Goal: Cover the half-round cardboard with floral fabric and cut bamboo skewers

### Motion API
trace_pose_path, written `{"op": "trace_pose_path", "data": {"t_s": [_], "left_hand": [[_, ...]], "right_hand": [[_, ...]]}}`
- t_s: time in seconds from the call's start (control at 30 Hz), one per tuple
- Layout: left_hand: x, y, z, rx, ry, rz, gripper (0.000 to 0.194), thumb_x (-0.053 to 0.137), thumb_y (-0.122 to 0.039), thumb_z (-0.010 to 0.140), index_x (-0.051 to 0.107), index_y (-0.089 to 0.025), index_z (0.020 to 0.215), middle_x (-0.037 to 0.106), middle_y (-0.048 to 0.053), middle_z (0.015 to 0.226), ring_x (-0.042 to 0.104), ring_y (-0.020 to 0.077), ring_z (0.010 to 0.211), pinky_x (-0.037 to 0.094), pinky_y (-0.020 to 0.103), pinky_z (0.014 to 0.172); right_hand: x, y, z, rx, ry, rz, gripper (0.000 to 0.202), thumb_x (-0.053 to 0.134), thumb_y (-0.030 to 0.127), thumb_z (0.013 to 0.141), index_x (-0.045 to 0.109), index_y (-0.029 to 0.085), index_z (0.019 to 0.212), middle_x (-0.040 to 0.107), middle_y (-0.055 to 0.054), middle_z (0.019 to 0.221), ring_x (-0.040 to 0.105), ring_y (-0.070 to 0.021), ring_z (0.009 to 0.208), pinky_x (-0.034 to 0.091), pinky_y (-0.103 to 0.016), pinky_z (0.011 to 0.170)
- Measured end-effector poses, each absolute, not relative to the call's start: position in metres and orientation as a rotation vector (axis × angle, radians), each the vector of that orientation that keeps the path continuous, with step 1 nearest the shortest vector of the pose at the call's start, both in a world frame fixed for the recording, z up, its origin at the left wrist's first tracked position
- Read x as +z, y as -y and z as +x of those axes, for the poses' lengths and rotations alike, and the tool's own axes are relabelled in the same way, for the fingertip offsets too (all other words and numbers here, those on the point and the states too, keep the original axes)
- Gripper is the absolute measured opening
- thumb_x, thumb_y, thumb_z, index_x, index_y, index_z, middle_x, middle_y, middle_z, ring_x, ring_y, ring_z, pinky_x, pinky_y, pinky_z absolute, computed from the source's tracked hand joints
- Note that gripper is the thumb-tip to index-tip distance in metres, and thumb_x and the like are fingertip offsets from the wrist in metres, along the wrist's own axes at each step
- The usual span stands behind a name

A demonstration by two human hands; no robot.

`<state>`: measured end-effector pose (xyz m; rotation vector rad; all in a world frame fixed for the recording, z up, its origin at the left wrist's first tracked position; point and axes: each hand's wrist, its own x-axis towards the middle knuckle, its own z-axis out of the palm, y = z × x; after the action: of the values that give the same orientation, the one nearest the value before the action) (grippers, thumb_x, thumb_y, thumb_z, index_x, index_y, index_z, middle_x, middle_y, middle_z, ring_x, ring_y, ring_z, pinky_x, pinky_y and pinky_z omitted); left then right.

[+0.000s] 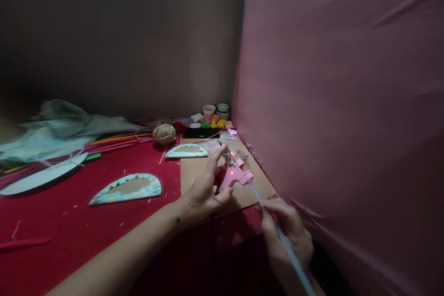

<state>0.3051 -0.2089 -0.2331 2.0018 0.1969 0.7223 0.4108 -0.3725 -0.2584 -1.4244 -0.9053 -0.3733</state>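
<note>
Head view: a pink glue gun (229, 180) is held above a tan board (194, 172), just off centre toward 5 o'clock. It's gripped by the left hand (204, 189), thumb and index spread apart around the body; the other fingers are mostly hidden, so how tightly it's squeezed can't really be told. The pale stick (294, 256) running out at 5 o'clock is pinched between the right hand's (289, 230) thumb and fingers.

Should be light, stiff, smooth plastic, probably a bit slick, best held by the handle, well clear of the tip. The stick looks slim, rubbery and bendy. At 9 o'clock from the gun, a half-disc (126, 186) is edged in puckered cloth; at 10, scratchy-looking twine (164, 134) is wound into a ball.
</note>
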Motion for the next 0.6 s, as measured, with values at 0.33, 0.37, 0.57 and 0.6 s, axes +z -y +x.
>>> {"op": "trace_pose_path", "data": {"t_s": [0.33,0.37,0.57,0.6], "left_hand": [[-0.231,0.218,0.304,0.694,-0.268,2.024,0.087,0.055,-0.018,0.08,0.001,-0.031,0.148,0.052,0.002,0.087,0.047,0.0126,0.068,0.046,0.027,0.065],[-0.231,0.219,0.303,0.687,-0.273,2.03,0.088,0.055,-0.018,0.08,0.001,-0.032,0.148,0.052,0.002,0.088,0.047,0.013,0.069,0.046,0.027,0.064],[-0.227,0.223,0.303,0.616,-0.267,1.988,0.086,0.054,-0.022,0.083,-0.001,-0.029,0.148,0.052,0.005,0.093,0.047,0.0139,0.069,0.045,0.025,0.057],[-0.227,0.224,0.303,0.618,-0.267,1.988,0.086,0.054,-0.021,0.082,-0.001,-0.029,0.148,0.052,0.005,0.093,0.047,0.0134,0.068,0.045,0.024,0.057]], "right_hand": [[-0.253,0.373,0.397,-0.056,0.497,-1.434,0.013,0.071,0.029,0.07,0.066,0.02,0.077,0.071,-0.002,0.069,0.065,-0.0157,0.062,0.051,-0.025,0.062],[-0.253,0.373,0.398,-0.087,0.487,-1.446,0.012,0.072,0.029,0.069,0.067,0.02,0.076,0.071,-0.002,0.069,0.065,-0.0155,0.064,0.051,-0.024,0.063],[-0.25,0.37,0.407,0.367,0.41,-1.085,0.019,0.073,0.031,0.069,0.06,0.02,0.079,0.067,0.0,0.056,0.059,-0.0125,0.047,0.047,-0.022,0.047],[-0.25,0.37,0.407,0.353,0.404,-1.092,0.02,0.073,0.03,0.068,0.06,0.02,0.079,0.067,0.0,0.056,0.059,-0.0129,0.047,0.047,-0.022,0.047]]}}
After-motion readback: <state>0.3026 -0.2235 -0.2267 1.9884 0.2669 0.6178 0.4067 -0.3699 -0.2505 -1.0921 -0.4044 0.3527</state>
